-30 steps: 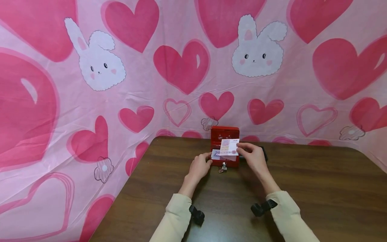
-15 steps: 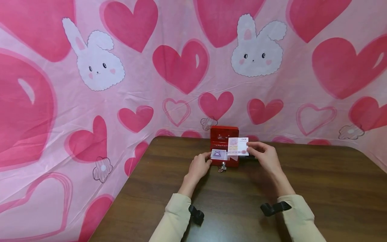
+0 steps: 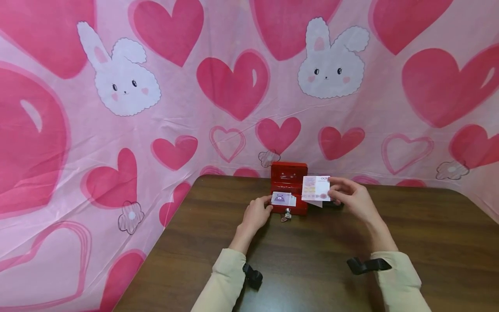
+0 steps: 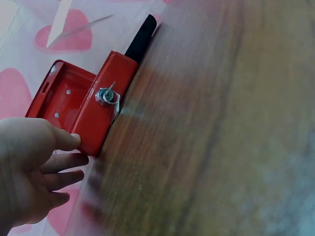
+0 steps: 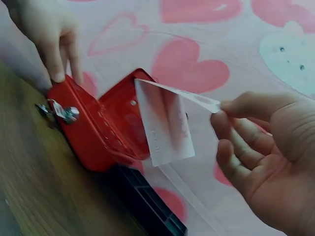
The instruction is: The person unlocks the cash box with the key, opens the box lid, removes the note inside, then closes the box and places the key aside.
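A small red cash box point(image 3: 301, 209) stands with its lid point(image 3: 289, 172) raised. Keys on a ring point(image 3: 287, 215) hang at its front lock. In the box lie a card with a purple bear point(image 3: 280, 199) and a whitish paper slip point(image 3: 293, 200). My left hand point(image 3: 255, 214) touches the box's left side and front corner, its fingers extended in the left wrist view point(image 4: 34, 169). Between thumb and fingertips my right hand point(image 3: 352, 199) pinches a folded pink-and-white banknote point(image 3: 315, 188) by its right edge. In the right wrist view the banknote point(image 5: 165, 130) hangs in a V fold, raised clear of the box.
A black compartmented tray point(image 5: 147, 199) lies against the box's right side, partly hidden by the banknote and right hand in the head view. Under everything is a brown wooden table point(image 3: 296, 260). Behind it hangs a pink heart-and-rabbit cloth point(image 3: 280, 99).
My right hand has drawn the banknote rightward from over the box to beyond its right side, uncovering the bear card and slip. The left hand has stayed at the box.
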The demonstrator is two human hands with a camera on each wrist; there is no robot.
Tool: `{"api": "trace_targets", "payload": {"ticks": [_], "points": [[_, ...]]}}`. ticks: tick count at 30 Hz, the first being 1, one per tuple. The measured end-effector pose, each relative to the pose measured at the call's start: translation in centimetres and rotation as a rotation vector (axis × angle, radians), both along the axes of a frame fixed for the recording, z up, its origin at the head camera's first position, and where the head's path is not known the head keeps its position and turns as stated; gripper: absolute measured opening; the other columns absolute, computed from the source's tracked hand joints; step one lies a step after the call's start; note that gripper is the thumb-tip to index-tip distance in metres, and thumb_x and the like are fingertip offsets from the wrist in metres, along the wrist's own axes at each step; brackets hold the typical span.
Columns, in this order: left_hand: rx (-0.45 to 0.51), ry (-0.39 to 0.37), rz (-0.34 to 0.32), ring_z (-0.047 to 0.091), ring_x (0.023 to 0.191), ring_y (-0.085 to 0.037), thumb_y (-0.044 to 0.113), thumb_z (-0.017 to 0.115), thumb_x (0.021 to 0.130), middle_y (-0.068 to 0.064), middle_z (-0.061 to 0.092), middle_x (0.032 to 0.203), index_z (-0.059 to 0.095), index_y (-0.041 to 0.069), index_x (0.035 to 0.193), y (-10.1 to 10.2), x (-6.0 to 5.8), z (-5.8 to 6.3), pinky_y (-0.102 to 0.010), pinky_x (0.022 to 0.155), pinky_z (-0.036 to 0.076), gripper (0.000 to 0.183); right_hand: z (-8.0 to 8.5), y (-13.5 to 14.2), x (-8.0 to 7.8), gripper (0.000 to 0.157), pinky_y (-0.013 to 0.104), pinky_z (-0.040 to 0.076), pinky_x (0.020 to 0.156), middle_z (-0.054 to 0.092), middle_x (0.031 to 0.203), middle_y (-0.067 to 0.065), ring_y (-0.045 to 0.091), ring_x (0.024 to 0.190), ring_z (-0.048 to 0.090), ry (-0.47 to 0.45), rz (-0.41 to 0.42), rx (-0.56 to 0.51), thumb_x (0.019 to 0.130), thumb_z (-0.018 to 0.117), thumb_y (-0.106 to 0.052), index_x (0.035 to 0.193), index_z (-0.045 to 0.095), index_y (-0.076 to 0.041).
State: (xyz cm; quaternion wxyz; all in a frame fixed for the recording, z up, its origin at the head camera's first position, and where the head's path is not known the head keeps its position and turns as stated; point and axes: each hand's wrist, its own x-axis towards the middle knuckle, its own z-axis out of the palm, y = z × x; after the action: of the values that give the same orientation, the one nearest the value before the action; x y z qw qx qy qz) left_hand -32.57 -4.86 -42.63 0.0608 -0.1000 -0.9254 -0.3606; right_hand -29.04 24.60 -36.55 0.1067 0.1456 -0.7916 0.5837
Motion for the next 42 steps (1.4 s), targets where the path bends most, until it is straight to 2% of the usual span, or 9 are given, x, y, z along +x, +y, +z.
{"api": "trace_targets", "payload": {"ticks": [6, 14, 22, 29, 34, 42], "points": [[-0.008, 0.008, -0.001, 0.064, 0.119, -0.027, 0.018, 0.064, 0.097, -0.009, 0.066, 0.133, 0.062, 0.013, 0.136, 0.0, 0.0, 0.0, -0.048, 0.101, 0.051, 0.040, -0.1, 1.6, 0.2, 0.056, 0.026, 0.055, 0.065, 0.069, 0.087, -0.008, 0.009, 0.075, 0.063, -0.080, 0.085, 0.096, 0.095, 0.066, -0.014, 0.143, 0.045, 0.005], [-0.017, 0.044, -0.006, 0.066, 0.115, -0.027, 0.018, 0.064, 0.096, -0.009, 0.069, 0.128, 0.064, 0.013, 0.134, 0.0, 0.1, 0.0, -0.047, 0.096, 0.053, 0.038, -0.5, 2.9, 0.5, 0.057, 0.033, 0.057, 0.066, 0.069, 0.090, 0.008, 0.019, 0.073, 0.064, -0.132, 0.176, 0.210, 0.095, 0.065, -0.011, 0.144, 0.043, 0.008], [-0.008, 0.068, -0.011, 0.067, 0.112, -0.027, 0.017, 0.064, 0.096, -0.009, 0.070, 0.125, 0.065, 0.012, 0.133, -0.1, 0.1, -0.1, -0.048, 0.094, 0.053, 0.037, -1.6, 3.7, 0.3, 0.060, 0.034, 0.059, 0.070, 0.069, 0.093, 0.011, 0.022, 0.078, 0.066, -0.215, 0.206, 0.259, 0.094, 0.065, -0.013, 0.145, 0.041, 0.005], [-0.007, 0.058, -0.013, 0.067, 0.111, -0.027, 0.016, 0.064, 0.096, -0.009, 0.070, 0.125, 0.065, 0.011, 0.133, -0.1, 0.1, -0.1, -0.048, 0.095, 0.053, 0.037, -2.5, 3.8, 0.5, 0.062, 0.035, 0.057, 0.073, 0.066, 0.098, 0.018, 0.026, 0.081, 0.064, -0.350, 0.227, 0.233, 0.093, 0.064, -0.012, 0.147, 0.037, 0.004], [0.001, 0.053, -0.014, 0.067, 0.113, -0.027, 0.016, 0.063, 0.096, -0.009, 0.069, 0.127, 0.064, 0.011, 0.134, -0.1, 0.1, -0.1, -0.048, 0.096, 0.053, 0.037, -3.6, 3.9, 0.0, 0.060, 0.033, 0.057, 0.069, 0.067, 0.094, 0.017, 0.020, 0.077, 0.063, -0.366, 0.233, 0.237, 0.093, 0.063, -0.008, 0.144, 0.038, 0.010], [0.000, 0.033, -0.009, 0.066, 0.115, -0.026, 0.017, 0.063, 0.097, -0.009, 0.068, 0.129, 0.063, 0.013, 0.135, 0.0, -0.1, -0.3, -0.048, 0.099, 0.052, 0.039, -4.6, 4.2, -0.4, 0.060, 0.032, 0.057, 0.068, 0.068, 0.096, 0.015, 0.021, 0.079, 0.062, -0.399, 0.234, 0.281, 0.092, 0.065, -0.011, 0.144, 0.040, 0.009]]}}
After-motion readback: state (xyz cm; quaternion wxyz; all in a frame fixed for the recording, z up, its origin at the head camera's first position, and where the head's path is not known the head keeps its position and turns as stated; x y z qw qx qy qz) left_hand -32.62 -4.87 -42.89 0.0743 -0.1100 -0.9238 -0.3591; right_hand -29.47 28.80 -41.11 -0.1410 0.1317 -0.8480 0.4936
